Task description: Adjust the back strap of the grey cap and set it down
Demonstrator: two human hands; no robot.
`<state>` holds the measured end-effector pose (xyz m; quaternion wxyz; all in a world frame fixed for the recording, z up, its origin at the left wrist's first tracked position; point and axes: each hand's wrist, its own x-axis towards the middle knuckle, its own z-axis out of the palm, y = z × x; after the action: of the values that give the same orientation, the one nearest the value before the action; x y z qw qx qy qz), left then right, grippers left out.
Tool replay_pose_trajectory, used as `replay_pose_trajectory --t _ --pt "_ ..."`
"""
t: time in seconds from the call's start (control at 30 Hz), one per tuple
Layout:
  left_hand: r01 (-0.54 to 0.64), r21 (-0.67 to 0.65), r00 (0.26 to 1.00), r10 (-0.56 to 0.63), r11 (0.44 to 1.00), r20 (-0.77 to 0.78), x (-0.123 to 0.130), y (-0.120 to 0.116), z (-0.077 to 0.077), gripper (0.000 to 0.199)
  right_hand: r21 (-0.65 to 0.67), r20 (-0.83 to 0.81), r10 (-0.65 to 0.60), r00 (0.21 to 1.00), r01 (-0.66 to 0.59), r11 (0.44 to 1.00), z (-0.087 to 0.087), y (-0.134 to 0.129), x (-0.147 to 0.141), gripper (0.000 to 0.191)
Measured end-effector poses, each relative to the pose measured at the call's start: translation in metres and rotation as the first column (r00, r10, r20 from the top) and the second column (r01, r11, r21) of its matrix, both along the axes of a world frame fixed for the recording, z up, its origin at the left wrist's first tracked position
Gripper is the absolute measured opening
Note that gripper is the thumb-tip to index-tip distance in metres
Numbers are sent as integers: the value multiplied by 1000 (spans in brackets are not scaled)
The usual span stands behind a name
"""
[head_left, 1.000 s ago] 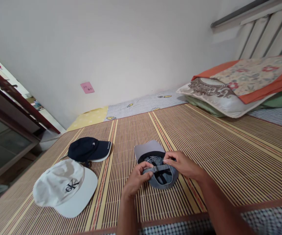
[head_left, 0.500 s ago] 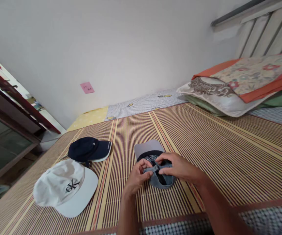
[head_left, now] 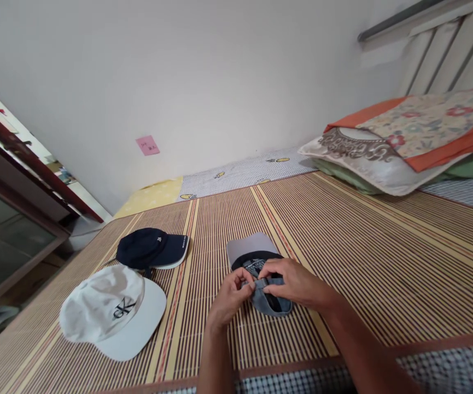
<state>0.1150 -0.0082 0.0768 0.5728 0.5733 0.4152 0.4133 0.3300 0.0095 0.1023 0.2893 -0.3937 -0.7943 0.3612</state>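
One grey cap [head_left: 254, 266] sits at the centre of my view, hollow side up on the striped mat, its brim [head_left: 252, 244] pointing away from me. Both hands are on its back strap [head_left: 260, 284], which spans the rear gap at the end nearest me. On the left of the grip, my left hand [head_left: 228, 300] pinches the strap between thumb and fingertips; just beside it, my right hand [head_left: 297, 283] holds the strap the same way, thumb below and fingers above. How hard either one squeezes I cannot tell, and the fingers hide most of the fastening.

From the close two-handed pinch, I judge the step in hand to be working at that strap. To my mind, the next move calls for one hand steadying its side while the other guides the strap end in line, without dragging the cap over the mat [head_left: 343, 235].

Left of the grip and apart from it lies a white cap [head_left: 100, 309], with dark letters on its front. Left and farther ahead lies a navy cap [head_left: 141, 249], close behind the white one. Well off to the right and beyond, I see a pillow [head_left: 400, 176] under an orange-edged floral cloth [head_left: 428, 123].
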Motion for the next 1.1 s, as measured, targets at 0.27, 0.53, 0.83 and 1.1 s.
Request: replay_pose_trajectory --t 0.27,0.53,0.83,1.1 --pt "1 3 1000 -1 1000 22 0 1 -4 38 6 25 -10 1000 10 1000 0 0 -1 15" --pt "36 -31 995 -33 999 92 -10 2 -6 34 -189 28 -64 998 69 980 -9 8 25 21" --pt "39 -41 999 -37 998 35 -21 1 -1 36 -221 -98 -19 995 -3 975 -13 12 44 12" --pt "78 -70 997 -77 994 18 -31 1 -5 34 -162 -68 -12 998 1 987 -14 13 44 13"
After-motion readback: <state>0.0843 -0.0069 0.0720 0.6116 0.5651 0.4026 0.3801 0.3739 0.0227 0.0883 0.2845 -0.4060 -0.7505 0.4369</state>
